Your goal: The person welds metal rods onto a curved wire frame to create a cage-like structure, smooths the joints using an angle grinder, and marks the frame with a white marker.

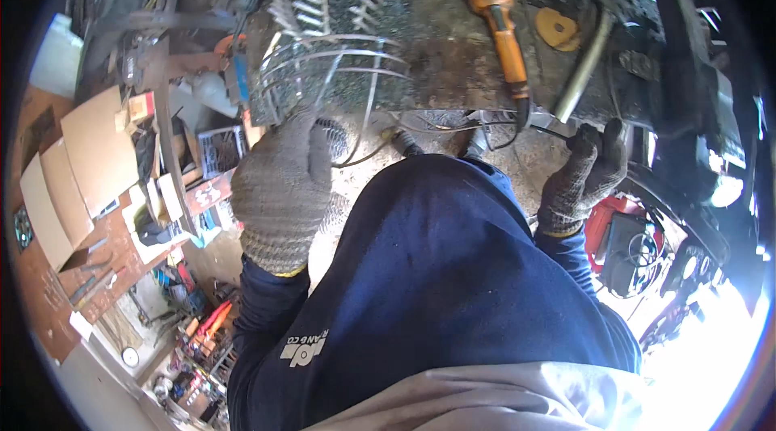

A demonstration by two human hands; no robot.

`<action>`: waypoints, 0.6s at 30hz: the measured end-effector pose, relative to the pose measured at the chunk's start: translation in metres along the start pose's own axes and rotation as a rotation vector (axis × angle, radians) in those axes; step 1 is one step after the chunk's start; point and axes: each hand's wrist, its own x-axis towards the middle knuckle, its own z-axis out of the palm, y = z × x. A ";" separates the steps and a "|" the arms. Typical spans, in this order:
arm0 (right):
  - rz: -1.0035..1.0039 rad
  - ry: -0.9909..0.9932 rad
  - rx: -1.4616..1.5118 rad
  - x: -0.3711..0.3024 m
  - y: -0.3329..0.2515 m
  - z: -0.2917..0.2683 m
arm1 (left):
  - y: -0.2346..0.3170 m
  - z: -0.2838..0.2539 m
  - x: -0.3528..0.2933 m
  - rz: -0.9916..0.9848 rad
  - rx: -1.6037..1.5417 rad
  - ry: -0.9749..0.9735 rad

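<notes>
A shiny metal wire frame (pixel 335 59) with curved crossbars and rows of short teeth rests over the near edge of a dark workbench (pixel 449 79). My left hand (pixel 283 189), in a grey-brown knitted glove, is closed at the frame's lower rods; its fingertips are mostly hidden. Beyond the bench's front edge, my right hand (pixel 584 180), gloved alike, has curled fingers around a thin dark rod (pixel 551 132) that points left. What kind of rod it is I cannot make out.
An orange angle grinder (pixel 491 7) lies on the bench, its cord hanging over the edge. Beside it are a metal tube (pixel 586 63) and a tan disc (pixel 556 29). Cardboard (pixel 97 164) and tools crowd the left; a red-and-black machine (pixel 626 245) stands right.
</notes>
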 end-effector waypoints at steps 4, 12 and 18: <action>0.145 0.310 0.075 -0.008 0.027 -0.057 | 0.000 0.003 0.001 -0.047 -0.160 -0.002; 0.005 0.610 -0.305 0.012 0.040 -0.117 | -0.004 -0.006 0.001 -0.073 -0.222 -0.144; 0.202 0.521 -0.325 0.021 0.051 -0.128 | -0.031 0.008 -0.009 0.231 -0.061 0.019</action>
